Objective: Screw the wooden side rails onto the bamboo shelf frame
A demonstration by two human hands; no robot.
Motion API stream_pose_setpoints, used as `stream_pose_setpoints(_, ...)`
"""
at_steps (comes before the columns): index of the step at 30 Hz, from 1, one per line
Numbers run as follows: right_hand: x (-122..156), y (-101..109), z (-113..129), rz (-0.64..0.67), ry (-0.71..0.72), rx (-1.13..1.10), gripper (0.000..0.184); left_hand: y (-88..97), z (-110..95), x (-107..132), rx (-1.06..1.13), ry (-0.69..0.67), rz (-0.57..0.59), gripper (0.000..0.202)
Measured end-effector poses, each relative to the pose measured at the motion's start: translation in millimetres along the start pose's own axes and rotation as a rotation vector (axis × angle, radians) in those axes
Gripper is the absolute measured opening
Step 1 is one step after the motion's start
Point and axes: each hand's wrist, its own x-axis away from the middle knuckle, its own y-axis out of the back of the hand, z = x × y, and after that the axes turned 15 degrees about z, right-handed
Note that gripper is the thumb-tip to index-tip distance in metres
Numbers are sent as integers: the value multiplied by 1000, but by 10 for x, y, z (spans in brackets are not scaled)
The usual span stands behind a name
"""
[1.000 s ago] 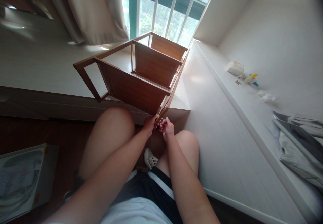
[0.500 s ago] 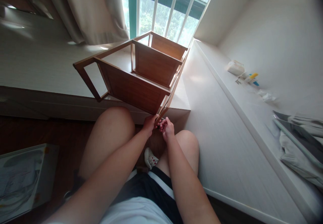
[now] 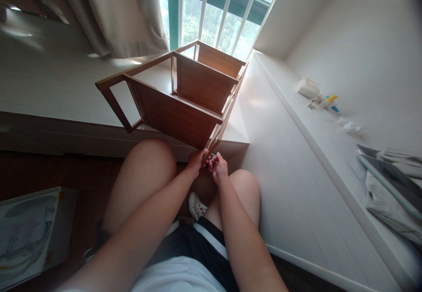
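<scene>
A brown wooden shelf rack (image 3: 178, 114) with several panels lies tilted on the white ledge, its near end sticking out over the edge toward me. My left hand (image 3: 197, 161) is closed around the leg at that near corner. Just to its right, my right hand (image 3: 218, 167) has its fingers curled at the same leg end. A small thin metallic piece shows at its fingertips; most of it is hidden by the fingers, so its kind cannot be made out.
The white ledge (image 3: 49, 81) runs below the window and a beige curtain (image 3: 128, 15). To the right, a white panel carries a white box (image 3: 308, 88), small yellow and blue items and folded cloth (image 3: 392, 195). A clear-topped bin (image 3: 29, 235) stands on the floor at left.
The fingers of my right hand have shifted very slightly at the leg end. The rack and my left hand look the same.
</scene>
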Motion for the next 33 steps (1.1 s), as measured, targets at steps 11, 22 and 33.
stream_pose_setpoints(11, 16, -10, 21, 11, -24, -32, 44, -6, -14, 10, -5, 9, -2, 24)
stream_pose_setpoints(22, 14, -24, 28, -2, -33, -38, 45, 2, -1, -7, -5, 3, -1, 24)
stream_pose_setpoints(33, -3, -10, 10, 12, -32, -25, 44, -4, -3, 3, -1, 0, -1, 24)
